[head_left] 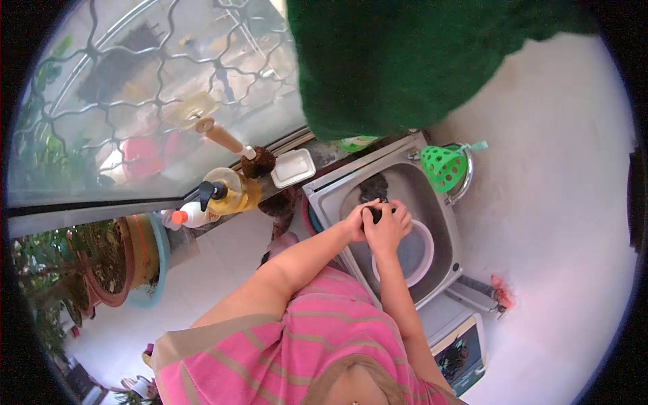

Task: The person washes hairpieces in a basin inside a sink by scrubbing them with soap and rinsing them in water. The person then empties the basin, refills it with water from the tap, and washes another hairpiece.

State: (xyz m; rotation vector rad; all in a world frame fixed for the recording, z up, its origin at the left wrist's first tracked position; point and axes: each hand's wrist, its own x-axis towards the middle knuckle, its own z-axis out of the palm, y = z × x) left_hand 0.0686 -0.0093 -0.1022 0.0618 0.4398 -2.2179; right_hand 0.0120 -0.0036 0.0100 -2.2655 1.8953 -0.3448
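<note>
Over the steel sink (432,185) both my hands meet. My left hand (356,219) and my right hand (391,226) are closed together around a small dark object (375,213), mostly hidden by my fingers; what it is I cannot tell. Under my hands a white round basin (422,266) sits in the sink. A dark lump (373,185) lies at the far side of the sink bowl.
A green plastic strainer (442,165) hangs on the tap at the sink's back. On the window ledge stand a yellow pump bottle (233,191), a white soap dish (293,167), a wooden-handled brush (233,144) and a white bottle with orange cap (192,216). Stacked basins (138,260) stand left.
</note>
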